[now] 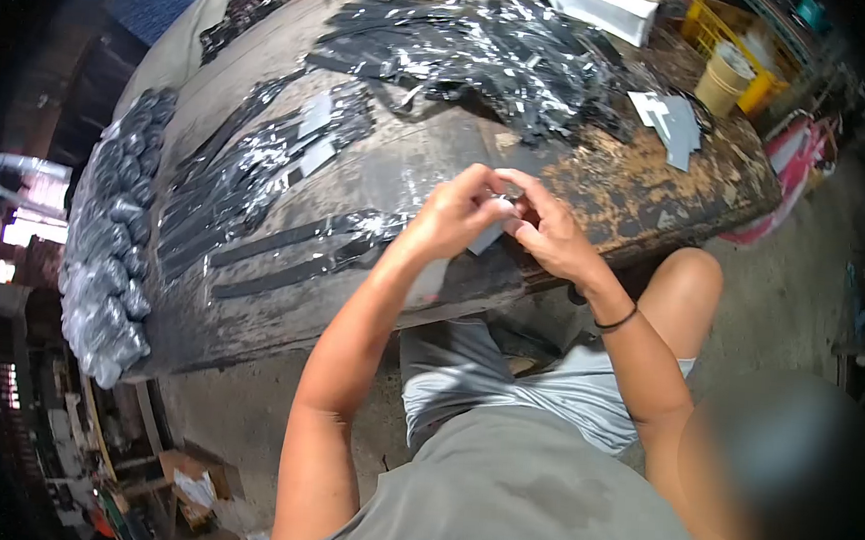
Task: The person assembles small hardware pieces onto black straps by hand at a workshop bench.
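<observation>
My left hand [448,214] and my right hand [553,236] meet above the near edge of the dark worktable [248,322]. Fingers of both are bent and pinched together around something small and shiny; I cannot tell what it is. A grey card [485,238] shows just under the fingertips. Left of my left hand lie black strips in clear plastic [318,252], their right ends reaching toward the wrist. A black band circles my right wrist.
Behind my hands spreads a large pile of plastic-wrapped black strips [487,58]. A smaller bunch [239,171] carries grey cards. Rolled plastic-wrapped bundles [113,248] line the left edge. At right are loose grey cards [675,128], a tan cup [723,82] and a yellow crate [710,29].
</observation>
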### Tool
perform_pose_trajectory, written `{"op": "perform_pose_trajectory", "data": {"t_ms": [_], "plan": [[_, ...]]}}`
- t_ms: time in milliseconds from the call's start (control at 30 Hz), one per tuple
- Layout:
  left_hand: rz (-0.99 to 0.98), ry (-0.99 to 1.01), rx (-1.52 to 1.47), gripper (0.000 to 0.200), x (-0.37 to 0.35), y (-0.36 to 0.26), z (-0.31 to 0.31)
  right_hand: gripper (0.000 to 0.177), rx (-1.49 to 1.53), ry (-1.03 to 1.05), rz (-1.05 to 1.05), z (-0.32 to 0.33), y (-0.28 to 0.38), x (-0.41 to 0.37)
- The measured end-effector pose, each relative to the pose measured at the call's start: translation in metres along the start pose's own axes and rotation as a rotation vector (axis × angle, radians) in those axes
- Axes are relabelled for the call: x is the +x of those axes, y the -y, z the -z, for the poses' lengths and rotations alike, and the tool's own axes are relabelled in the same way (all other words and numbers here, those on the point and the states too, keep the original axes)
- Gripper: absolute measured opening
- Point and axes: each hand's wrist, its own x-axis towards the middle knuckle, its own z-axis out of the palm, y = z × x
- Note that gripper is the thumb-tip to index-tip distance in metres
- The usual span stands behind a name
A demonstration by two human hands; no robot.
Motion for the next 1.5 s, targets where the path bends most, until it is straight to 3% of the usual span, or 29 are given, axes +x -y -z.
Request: {"op": "perform_pose_trajectory", "data": {"t_ms": [33, 100, 167, 267, 300, 367, 467, 567, 733, 833, 1000, 1500], "plan": [[-0.023, -0.003, -0.044, 0.022, 0.003, 0.006, 0.005, 0.052, -0.007, -0.016, -0.01, 0.004, -0.003, -0.001], [-0.039, -0.089, 0.004, 0.026, 0.012, 0.011, 0.018, 0.049, 0.323, 0.045, -0.157, 0.011, -0.01, 0.002], [0.051, -0.02, 0.049, 0.03, 0.015, 0.009, 0.029, 0.038, 0.379, -0.003, -0.138, 0.013, -0.018, 0.001], [0.152, 0.263, 0.149, 0.044, 0.026, 0.011, 0.036, 0.023, 0.532, -0.139, -0.222, 0.014, -0.016, 0.002], [0.146, 0.265, 0.149, 0.044, 0.03, 0.013, 0.037, 0.023, 0.528, -0.143, -0.219, 0.014, -0.018, 0.002], [0.145, 0.468, 0.102, 0.052, 0.038, 0.025, 0.038, 0.025, 0.636, -0.161, -0.206, 0.012, -0.021, 0.002], [0.198, 0.533, 0.083, 0.048, 0.043, 0.026, 0.043, 0.026, 0.668, -0.181, -0.213, 0.013, -0.017, 0.002], [0.224, 0.512, 0.158, 0.039, 0.039, 0.027, 0.048, 0.026, 0.651, -0.195, -0.196, 0.011, -0.02, 0.003], [0.238, 0.571, -0.192, 0.026, 0.025, 0.039, 0.051, 0.027, 0.578, -0.272, -0.223, 0.006, -0.02, 0.003], [0.245, 0.538, -0.171, 0.022, 0.019, 0.048, 0.053, 0.025, 0.478, -0.302, -0.242, -0.001, -0.019, 0.002], [0.231, 0.571, -0.13, 0.021, 0.017, 0.044, 0.059, 0.022, 0.348, -0.329, -0.258, -0.006, -0.022, 0.003], [0.219, 0.505, -0.141, 0.022, 0.012, 0.046, 0.057, 0.019, 0.218, -0.15, -0.285, 0.003, -0.009, 0.007]]}}
